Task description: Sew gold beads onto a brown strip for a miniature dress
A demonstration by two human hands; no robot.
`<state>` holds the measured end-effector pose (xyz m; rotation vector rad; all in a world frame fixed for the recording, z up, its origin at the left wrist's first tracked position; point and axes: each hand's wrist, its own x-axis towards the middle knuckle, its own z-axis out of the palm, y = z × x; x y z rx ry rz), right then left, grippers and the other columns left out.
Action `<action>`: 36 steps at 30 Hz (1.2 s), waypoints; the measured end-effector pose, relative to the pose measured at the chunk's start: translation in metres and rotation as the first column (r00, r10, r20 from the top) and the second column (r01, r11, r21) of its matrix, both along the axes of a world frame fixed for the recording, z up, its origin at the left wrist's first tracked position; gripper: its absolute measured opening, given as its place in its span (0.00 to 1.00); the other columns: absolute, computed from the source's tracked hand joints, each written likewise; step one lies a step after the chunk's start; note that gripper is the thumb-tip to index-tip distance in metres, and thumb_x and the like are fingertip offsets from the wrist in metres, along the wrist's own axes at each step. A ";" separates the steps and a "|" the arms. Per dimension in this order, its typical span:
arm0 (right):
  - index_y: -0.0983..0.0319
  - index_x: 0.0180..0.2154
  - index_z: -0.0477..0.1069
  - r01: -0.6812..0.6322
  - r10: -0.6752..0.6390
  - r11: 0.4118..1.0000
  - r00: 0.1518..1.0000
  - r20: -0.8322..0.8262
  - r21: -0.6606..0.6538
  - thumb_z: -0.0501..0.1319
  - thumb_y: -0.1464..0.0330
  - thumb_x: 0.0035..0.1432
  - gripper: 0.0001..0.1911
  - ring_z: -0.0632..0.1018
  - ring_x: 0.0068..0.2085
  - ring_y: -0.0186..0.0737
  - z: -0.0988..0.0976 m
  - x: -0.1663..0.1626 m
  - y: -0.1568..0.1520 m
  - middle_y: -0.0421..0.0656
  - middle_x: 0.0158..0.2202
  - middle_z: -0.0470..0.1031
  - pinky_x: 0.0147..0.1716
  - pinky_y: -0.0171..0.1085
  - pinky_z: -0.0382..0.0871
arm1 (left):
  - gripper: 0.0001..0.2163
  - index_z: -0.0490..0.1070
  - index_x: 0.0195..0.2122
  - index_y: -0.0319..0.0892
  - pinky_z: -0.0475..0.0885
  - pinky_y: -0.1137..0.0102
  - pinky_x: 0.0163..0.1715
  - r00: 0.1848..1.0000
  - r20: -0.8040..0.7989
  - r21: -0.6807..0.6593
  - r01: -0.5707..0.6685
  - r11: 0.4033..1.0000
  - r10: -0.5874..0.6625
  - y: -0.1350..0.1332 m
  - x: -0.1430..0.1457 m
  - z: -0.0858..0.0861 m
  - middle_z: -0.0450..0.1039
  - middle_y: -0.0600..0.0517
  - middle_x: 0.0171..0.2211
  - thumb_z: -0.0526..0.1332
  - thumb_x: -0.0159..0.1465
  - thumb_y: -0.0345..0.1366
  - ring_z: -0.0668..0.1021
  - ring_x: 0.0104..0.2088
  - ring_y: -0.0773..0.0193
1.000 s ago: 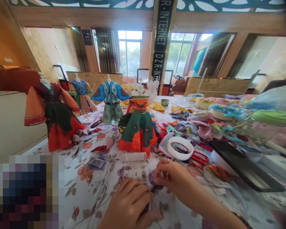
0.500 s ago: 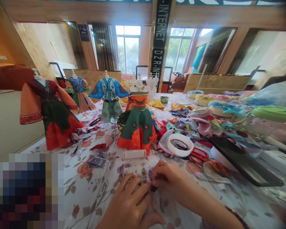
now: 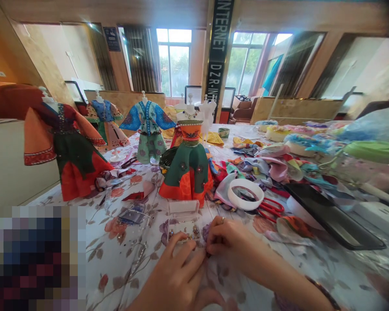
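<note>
A small clear box (image 3: 198, 224) with its lid raised holds tiny gold and coloured beads. My left hand (image 3: 178, 270) is at its near edge, fingers bent but apart, with the thumb low and away from them. Close beside it, my right hand (image 3: 230, 242) is closed in a pinch. A tiny dark bit shows at its fingertips, too small to name. Directly behind the box stands a doll form in a green and orange dress (image 3: 192, 166). Left of the box, a string of white beads (image 3: 139, 259) lies on the floral tablecloth (image 3: 116, 276).
Other dressed doll forms, one in a dark green and orange gown (image 3: 74, 160) and one in blue (image 3: 145, 121), stand at left. To the right are a white tape roll (image 3: 230, 194), red-handled scissors (image 3: 272, 210), a black phone (image 3: 333, 218), fabric scraps (image 3: 275, 166) and a green-lidded jar (image 3: 372, 151).
My left hand has shifted slightly and its fingers have drawn a little closer together. The right hand keeps its pinch in nearly the same place. The view has tilted slightly.
</note>
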<state>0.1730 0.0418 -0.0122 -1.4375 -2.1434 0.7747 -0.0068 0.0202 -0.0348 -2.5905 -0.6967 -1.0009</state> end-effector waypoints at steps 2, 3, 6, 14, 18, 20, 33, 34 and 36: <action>0.62 0.22 0.75 0.000 0.000 1.000 1.000 0.000 0.009 0.60 0.82 0.48 0.11 0.71 0.26 0.32 -0.002 -0.001 0.000 0.39 0.26 0.72 0.26 0.31 0.62 | 0.21 0.76 0.34 0.37 0.67 0.57 0.45 1.000 -0.008 0.005 -0.004 1.000 0.004 0.000 0.000 0.000 0.78 0.50 0.30 0.54 0.64 0.51 0.76 0.34 0.57; 0.62 0.22 0.75 0.000 0.000 1.000 1.000 0.002 0.014 0.60 0.82 0.48 0.11 0.71 0.26 0.32 -0.002 -0.001 0.000 0.39 0.26 0.72 0.26 0.31 0.62 | 0.21 0.76 0.33 0.36 0.67 0.58 0.45 1.000 -0.020 0.011 -0.003 1.000 0.004 0.000 0.001 0.000 0.78 0.50 0.29 0.54 0.64 0.51 0.77 0.34 0.58; 0.62 0.22 0.74 0.005 -0.005 1.000 1.000 0.014 0.025 0.60 0.82 0.49 0.11 0.70 0.26 0.32 -0.004 -0.002 0.000 0.38 0.26 0.71 0.25 0.32 0.60 | 0.22 0.75 0.30 0.37 0.66 0.59 0.45 0.999 -0.040 0.033 -0.005 0.999 0.007 0.000 0.000 0.002 0.78 0.50 0.28 0.52 0.66 0.50 0.77 0.33 0.58; 0.63 0.21 0.73 0.018 -0.019 1.000 0.997 0.075 0.019 0.60 0.82 0.49 0.11 0.70 0.27 0.34 -0.001 -0.005 -0.002 0.39 0.25 0.71 0.27 0.34 0.58 | 0.21 0.75 0.29 0.38 0.65 0.58 0.47 0.999 -0.037 0.006 -0.008 1.000 0.009 -0.001 -0.002 0.000 0.78 0.51 0.29 0.53 0.66 0.49 0.77 0.35 0.58; 0.63 0.21 0.72 0.008 -0.009 1.000 0.996 0.093 0.014 0.59 0.83 0.48 0.12 0.70 0.26 0.33 -0.001 -0.005 -0.002 0.39 0.25 0.70 0.27 0.33 0.59 | 0.22 0.74 0.28 0.39 0.63 0.57 0.48 0.999 -0.026 0.014 -0.022 1.000 0.022 0.000 -0.002 -0.003 0.78 0.51 0.29 0.51 0.67 0.49 0.77 0.35 0.57; 0.63 0.21 0.72 -0.001 -0.001 1.000 0.995 0.095 0.015 0.58 0.84 0.47 0.13 0.70 0.27 0.34 -0.002 -0.005 -0.002 0.39 0.26 0.71 0.28 0.33 0.60 | 0.21 0.74 0.28 0.39 0.63 0.57 0.48 0.999 -0.038 0.012 -0.020 1.000 0.020 0.000 -0.002 -0.004 0.78 0.51 0.29 0.52 0.66 0.49 0.77 0.35 0.58; 0.64 0.25 0.68 0.016 -0.012 0.999 0.994 0.106 -0.034 0.56 0.84 0.47 0.11 0.72 0.33 0.38 -0.006 -0.007 -0.007 0.42 0.30 0.71 0.33 0.35 0.62 | 0.18 0.75 0.27 0.37 0.60 0.57 0.52 1.000 0.012 0.079 0.013 0.997 -0.014 0.004 -0.001 -0.013 0.78 0.51 0.29 0.59 0.62 0.48 0.76 0.34 0.58; 0.64 0.25 0.68 0.019 -0.016 0.999 0.995 0.103 -0.033 0.55 0.84 0.48 0.11 0.71 0.34 0.38 -0.006 -0.007 -0.007 0.42 0.31 0.70 0.34 0.35 0.62 | 0.17 0.75 0.27 0.37 0.60 0.57 0.52 1.000 0.016 0.079 0.017 0.997 -0.018 0.004 -0.001 -0.013 0.78 0.50 0.29 0.60 0.62 0.47 0.76 0.34 0.58; 0.64 0.28 0.68 0.032 -0.029 0.999 0.995 0.097 -0.031 0.55 0.84 0.48 0.11 0.71 0.34 0.38 -0.007 -0.006 -0.008 0.42 0.31 0.71 0.34 0.35 0.62 | 0.14 0.75 0.27 0.37 0.61 0.58 0.51 0.999 0.026 0.073 0.020 0.997 -0.022 0.004 -0.001 -0.012 0.78 0.50 0.29 0.61 0.62 0.44 0.76 0.34 0.59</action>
